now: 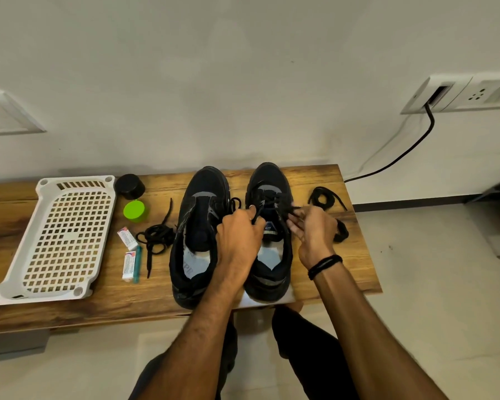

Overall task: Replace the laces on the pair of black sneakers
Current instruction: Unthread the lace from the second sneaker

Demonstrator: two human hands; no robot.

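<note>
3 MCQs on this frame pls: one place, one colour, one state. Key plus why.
1. Where on the bench is the white tray? A right end B left end C between the sneakers
2. The round cap beside the black container is: A red B blue C green
3. The right sneaker's lace is: A held by both hands B lying untouched C missing
Key: B, it lies at the left end; C, bright green; A, left hand and right hand both grip it.

Off-white plain wall (243,82); brown wood-grain table (315,176) against it; pale tiled floor (430,272); white socket panel (458,95) far right.
</note>
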